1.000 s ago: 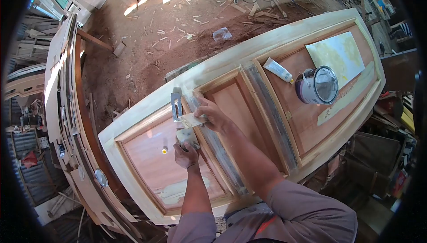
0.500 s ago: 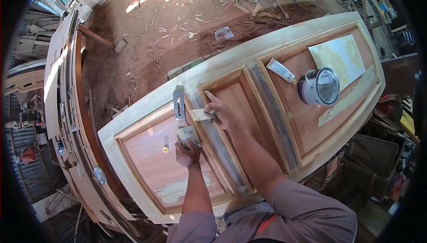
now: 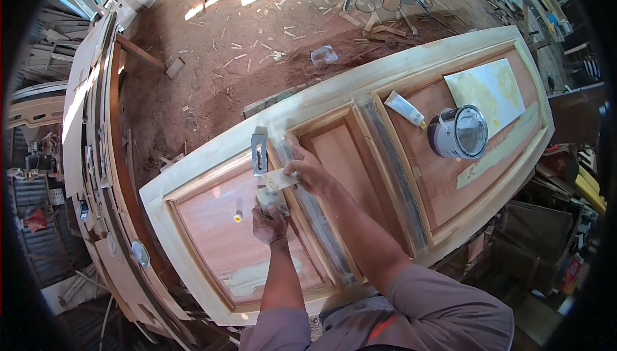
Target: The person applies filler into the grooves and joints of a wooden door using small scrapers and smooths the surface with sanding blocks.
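Note:
My left hand [image 3: 270,224] grips a small putty-smeared plate [image 3: 272,200] above the lower-left panel of a wooden door [image 3: 212,225]. In my right hand [image 3: 310,172] is a pale putty spreader [image 3: 281,179], its edge against or just over the plate; I cannot tell whether they touch. My right fingers sit above the door's middle rail. Close by, a slotted metal blade [image 3: 259,155] lies across the panel's frame. A small yellow cap [image 3: 238,218] rests on the panel left of my left hand.
On the right panel stand an open can [image 3: 461,134], a squeeze tube [image 3: 405,109] and a stained white sheet [image 3: 486,89]. Stacked boards [image 3: 106,177] run along the left. Wood scraps and a crumpled plastic bag [image 3: 324,56] litter the dirt floor.
My right hand has moved left with the spreader, bringing it over to the plate. My left hand has barely moved. The view has shifted slightly.

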A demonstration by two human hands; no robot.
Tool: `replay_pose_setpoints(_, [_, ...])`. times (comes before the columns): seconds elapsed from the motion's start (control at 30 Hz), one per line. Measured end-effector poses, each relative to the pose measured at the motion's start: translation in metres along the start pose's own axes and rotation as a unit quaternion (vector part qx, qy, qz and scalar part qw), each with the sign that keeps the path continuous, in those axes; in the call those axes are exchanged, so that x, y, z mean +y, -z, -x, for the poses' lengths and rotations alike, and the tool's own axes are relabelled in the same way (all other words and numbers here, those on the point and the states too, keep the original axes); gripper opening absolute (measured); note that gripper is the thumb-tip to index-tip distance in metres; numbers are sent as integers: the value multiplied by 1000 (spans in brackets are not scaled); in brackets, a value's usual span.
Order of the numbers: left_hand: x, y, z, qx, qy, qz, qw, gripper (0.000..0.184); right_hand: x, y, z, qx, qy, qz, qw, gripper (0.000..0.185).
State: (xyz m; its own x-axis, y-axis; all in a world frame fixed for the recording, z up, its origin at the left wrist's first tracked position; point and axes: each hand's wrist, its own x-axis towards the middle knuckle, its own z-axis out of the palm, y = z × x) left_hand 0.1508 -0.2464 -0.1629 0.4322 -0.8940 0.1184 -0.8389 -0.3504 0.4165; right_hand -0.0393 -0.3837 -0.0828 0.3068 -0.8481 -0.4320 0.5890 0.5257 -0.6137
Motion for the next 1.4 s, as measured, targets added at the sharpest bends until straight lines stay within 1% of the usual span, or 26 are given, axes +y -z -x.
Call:
replay_pose_setpoints(0.1, [3,0,-4,2,-5,13,1000,33,2,9,30,-2,6,-33,999,101])
replay_pose_setpoints(0.27, [-1,-2,-1,14,-16,-1,1000,32,27,66,68,-16,-3,-107,994,102])
replay_pose_setpoints(0.37, [1,0,-2,15,-18,5,1000,31,6,63,62,40,-15,-30,999,103])
replay_pose_setpoints(0.47, [1,-1,-3,19,-14,6,1000,32,-20,62,36,24,-17,139,990,104])
replay_pose_setpoints(0.57, [-2,-2,-1,11,-10,11,1000,32,-53,57,16,-32,-61,335,940,106])
replay_pose_setpoints(0.67, [-5,-4,-1,10,-9,6,1000,33,-49,72,-6,-59,-93,352,930,108])
replay_pose_setpoints(0.8, [-1,-2,-3,13,-10,5,1000,33,-51,65,-5,-61,-92,294,949,109])
replay_pose_setpoints(0.97, [2,1,-2,13,-13,10,1000,34,-36,61,-4,-37,-122,263,956,109])
replay_pose_setpoints(1.07, [0,1,-3,10,-11,20,1000,35,-40,49,0,-47,-95,185,977,105])
replay_pose_setpoints(1.17, [0,1,-3,8,-10,13,1000,35,-33,59,-2,-59,-87,49,993,102])
replay_pose_setpoints(1.27, [-2,-1,-2,19,-22,1,1000,35,-30,78,3,-53,-76,83,992,99])
replay_pose_setpoints(1.4, [-2,-2,-2,15,-18,5,1000,34,-29,76,9,-30,-69,72,995,103])
